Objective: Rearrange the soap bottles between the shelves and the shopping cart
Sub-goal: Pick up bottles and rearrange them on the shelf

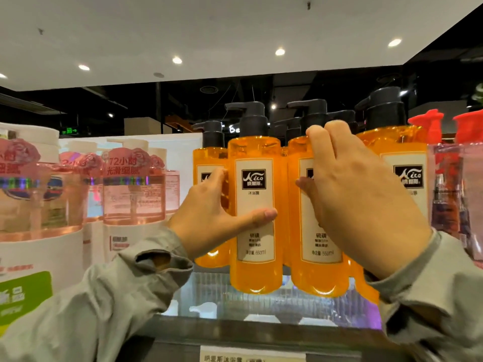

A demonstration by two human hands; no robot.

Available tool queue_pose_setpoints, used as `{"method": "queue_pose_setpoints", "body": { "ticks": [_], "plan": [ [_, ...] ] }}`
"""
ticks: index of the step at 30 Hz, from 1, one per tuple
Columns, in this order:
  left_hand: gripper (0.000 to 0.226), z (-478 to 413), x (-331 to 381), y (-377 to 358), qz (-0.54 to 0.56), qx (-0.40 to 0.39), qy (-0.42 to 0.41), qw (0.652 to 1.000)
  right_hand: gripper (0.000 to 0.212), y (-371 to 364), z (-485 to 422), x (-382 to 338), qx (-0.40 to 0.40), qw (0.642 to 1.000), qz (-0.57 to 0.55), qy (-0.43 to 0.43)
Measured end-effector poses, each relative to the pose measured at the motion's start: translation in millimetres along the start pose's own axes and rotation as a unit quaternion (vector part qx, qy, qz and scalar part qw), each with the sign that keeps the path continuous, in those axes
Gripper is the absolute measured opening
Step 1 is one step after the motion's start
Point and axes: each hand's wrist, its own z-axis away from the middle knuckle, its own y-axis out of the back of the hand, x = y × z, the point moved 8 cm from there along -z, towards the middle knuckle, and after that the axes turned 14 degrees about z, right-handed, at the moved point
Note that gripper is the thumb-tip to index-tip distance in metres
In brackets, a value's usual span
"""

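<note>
Several orange soap bottles with black pump tops stand on a glass shelf in front of me. My left hand grips the front left orange bottle, thumb across its white label and fingers round its left side. My right hand grips the front middle orange bottle, fingers over its shoulder and thumb on its label. Both bottles stand upright with their bases on the shelf. Another orange bottle stands to the right, and one more behind on the left. No shopping cart is in view.
Pink soap bottles with white bases fill the shelf to the left. Clear bottles with red pumps stand at the right edge. A price tag hangs on the shelf's front rail. The shelf's near strip in front of the orange bottles is bare.
</note>
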Motion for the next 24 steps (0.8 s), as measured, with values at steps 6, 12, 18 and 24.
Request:
{"method": "queue_pose_setpoints", "body": {
  "ticks": [6,12,18,24],
  "plan": [
    [0.082,0,-1,-1,-0.020,0.013,-0.025,0.999,0.052,-16,2,0,0.003,0.996,0.069,-0.057],
    [0.085,1,-3,-3,-0.041,0.003,-0.027,0.999,0.053,-15,3,-3,-0.001,0.995,0.065,-0.071],
    [0.084,3,-3,-4,-0.029,-0.001,-0.028,0.999,0.045,20,35,32,0.040,0.993,-0.079,-0.080],
    [0.083,0,2,0,-0.033,0.021,-0.042,0.998,0.016,12,54,67,0.030,0.983,-0.151,-0.098]
  ]
}}
